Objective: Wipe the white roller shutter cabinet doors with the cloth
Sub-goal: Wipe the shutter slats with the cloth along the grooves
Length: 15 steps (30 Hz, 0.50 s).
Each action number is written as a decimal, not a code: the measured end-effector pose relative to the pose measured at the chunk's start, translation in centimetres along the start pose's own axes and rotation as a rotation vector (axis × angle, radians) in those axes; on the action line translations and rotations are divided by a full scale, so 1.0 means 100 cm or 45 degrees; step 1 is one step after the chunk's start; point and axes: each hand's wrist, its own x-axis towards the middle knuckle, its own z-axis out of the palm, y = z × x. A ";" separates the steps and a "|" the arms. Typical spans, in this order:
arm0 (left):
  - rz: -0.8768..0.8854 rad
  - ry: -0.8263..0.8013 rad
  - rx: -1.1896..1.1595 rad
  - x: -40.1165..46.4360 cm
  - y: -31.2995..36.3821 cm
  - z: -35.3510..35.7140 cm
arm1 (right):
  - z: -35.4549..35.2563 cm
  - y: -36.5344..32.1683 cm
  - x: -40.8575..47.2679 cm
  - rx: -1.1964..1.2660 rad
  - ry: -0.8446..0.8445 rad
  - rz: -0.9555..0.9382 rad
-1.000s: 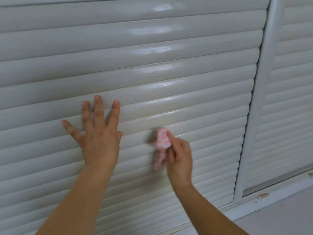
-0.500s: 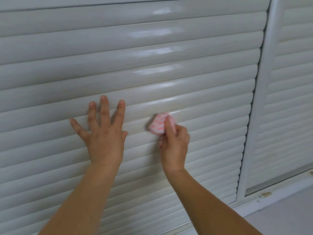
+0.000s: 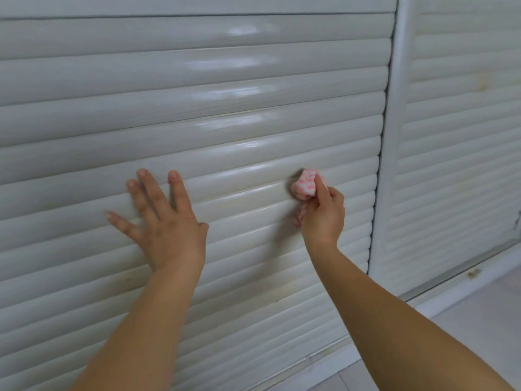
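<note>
Two bare hands reach forward against a white roller shutter door (image 3: 225,122) made of many long, rounded horizontal slats with a glossy sheen near the top. The left hand (image 3: 166,221) lies flat on the slats, palm down, its fingers straight and spread apart, the thumb tucked out to the side, holding nothing. The right hand (image 3: 324,213) is to its right and well apart from it, fingers curled around a small bunched cloth (image 3: 306,184). The cloth is white with pink markings; its crumpled top sticks out above the fingertips and presses against a slat, while a short tail of it hangs down beside the palm. Both forearms enter from the bottom edge and angle upward.

A white vertical frame post (image 3: 390,136) stands just to the right of the cloth hand, separating this door from a second slatted door (image 3: 462,136) on the far right, which shows faint yellowish marks. Below both doors runs a white bottom rail (image 3: 423,301), and beneath it, at the lower right corner, a pale floor (image 3: 479,314).
</note>
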 end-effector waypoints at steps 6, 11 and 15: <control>0.350 0.259 -0.063 -0.005 0.041 0.013 | 0.016 0.017 -0.029 -0.338 -0.088 -0.457; 0.575 0.076 -0.013 -0.014 0.069 0.021 | 0.011 0.035 -0.033 -0.408 -0.295 -0.844; 0.539 0.112 0.109 -0.013 0.064 0.035 | -0.005 0.048 0.001 -0.391 -0.365 -0.847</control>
